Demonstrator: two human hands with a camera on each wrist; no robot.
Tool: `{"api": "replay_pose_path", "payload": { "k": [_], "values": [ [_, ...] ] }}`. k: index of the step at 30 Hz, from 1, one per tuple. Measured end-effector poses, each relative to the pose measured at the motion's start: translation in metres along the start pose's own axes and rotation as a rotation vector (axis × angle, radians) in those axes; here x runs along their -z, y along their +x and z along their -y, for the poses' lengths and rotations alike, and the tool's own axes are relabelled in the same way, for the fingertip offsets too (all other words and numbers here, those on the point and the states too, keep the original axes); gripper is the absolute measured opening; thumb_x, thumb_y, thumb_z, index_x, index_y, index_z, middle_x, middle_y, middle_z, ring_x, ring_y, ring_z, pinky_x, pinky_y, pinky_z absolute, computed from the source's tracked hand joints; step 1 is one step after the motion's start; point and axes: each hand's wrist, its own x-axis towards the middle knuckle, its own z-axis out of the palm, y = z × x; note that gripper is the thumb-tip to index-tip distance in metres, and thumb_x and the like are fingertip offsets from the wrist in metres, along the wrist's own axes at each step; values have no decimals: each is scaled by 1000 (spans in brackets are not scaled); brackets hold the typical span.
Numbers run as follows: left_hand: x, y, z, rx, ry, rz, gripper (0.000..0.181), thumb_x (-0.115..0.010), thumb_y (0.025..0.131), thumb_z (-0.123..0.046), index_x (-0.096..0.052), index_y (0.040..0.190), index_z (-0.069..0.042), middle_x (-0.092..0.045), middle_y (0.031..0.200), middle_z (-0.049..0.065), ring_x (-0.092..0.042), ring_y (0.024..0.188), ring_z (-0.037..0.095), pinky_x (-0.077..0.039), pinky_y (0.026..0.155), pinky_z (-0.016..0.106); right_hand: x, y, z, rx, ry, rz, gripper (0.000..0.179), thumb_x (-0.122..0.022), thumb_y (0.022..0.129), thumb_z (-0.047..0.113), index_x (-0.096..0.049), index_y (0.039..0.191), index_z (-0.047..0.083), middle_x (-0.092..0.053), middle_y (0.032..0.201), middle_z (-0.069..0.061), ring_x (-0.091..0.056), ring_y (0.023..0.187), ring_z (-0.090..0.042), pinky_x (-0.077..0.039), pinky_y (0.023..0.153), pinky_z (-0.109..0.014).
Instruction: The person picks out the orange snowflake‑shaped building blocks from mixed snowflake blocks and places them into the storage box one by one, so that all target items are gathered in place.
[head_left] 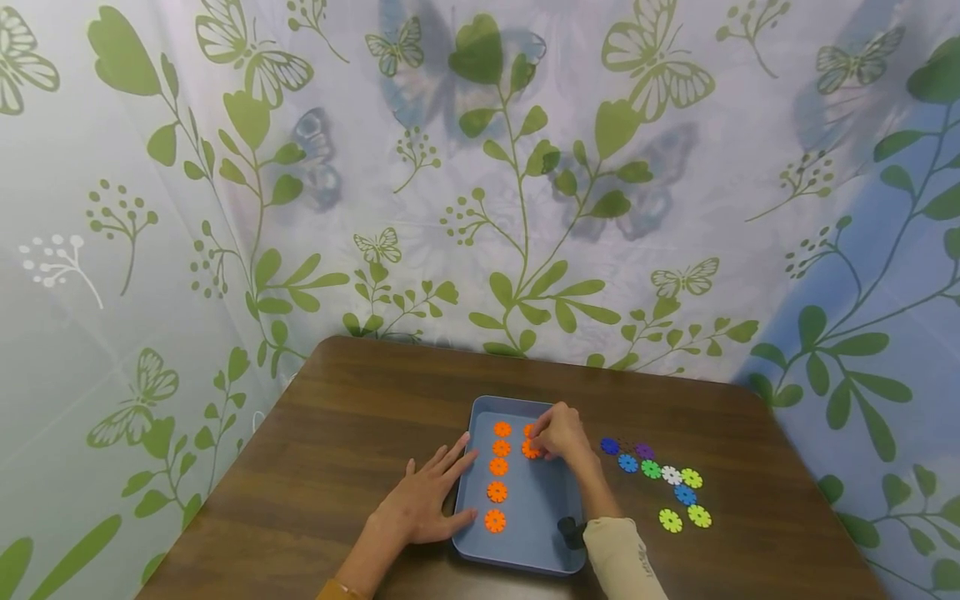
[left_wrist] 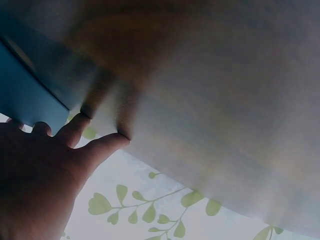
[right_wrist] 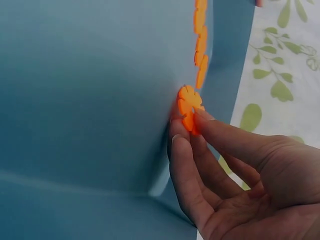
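Note:
Inside a blue-grey tray (head_left: 536, 533), a column of several orange notched plastic discs (head_left: 497, 492) runs along the left side. My right hand (head_left: 561, 433) is over the tray's far right part. Between its thumb and fingers it pinches an orange notched disc (right_wrist: 189, 107), held near the tray floor. Another orange disc (head_left: 528, 430) shows partly behind that hand in the head view. My left hand (head_left: 429, 500) lies with fingers spread at the tray's left wall, fingertips touching its rim. In the left wrist view, the left hand (left_wrist: 45, 170) appears beside the tray's edge.
Right of the tray on the brown table (head_left: 375, 400) lie loose discs: a dark blue disc (head_left: 610, 446), a purple disc (head_left: 644, 451), a green disc (head_left: 651, 469), a white disc (head_left: 671, 475) and several yellow-green discs (head_left: 671, 521). A patterned curtain (head_left: 450, 250) hangs behind the table.

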Motion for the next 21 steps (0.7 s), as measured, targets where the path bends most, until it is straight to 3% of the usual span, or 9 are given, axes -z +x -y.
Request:
{"api": "replay_pose_path", "payload": {
  "k": [7,21],
  "values": [
    [1,1,-1,8,4,9,89,-66,97,-61,-34,171,-21,-16,182,1,-34,160,42,-26,113,86,-3,0,4,-38,-67,-14,15,-87,78,-11,-78,75,0,-71,70,-9,-68,52,-20,-61,52,-33],
    [1,0,-2,12,2,16,89,-66,97,-61,-34,171,-21,-16,182,0,-34,160,42,-26,113,86,-7,-4,6,-22,-172,-55,18,-93,76,-6,-77,71,3,-70,71,-7,-65,48,-18,-55,48,-29]
  ]
}}
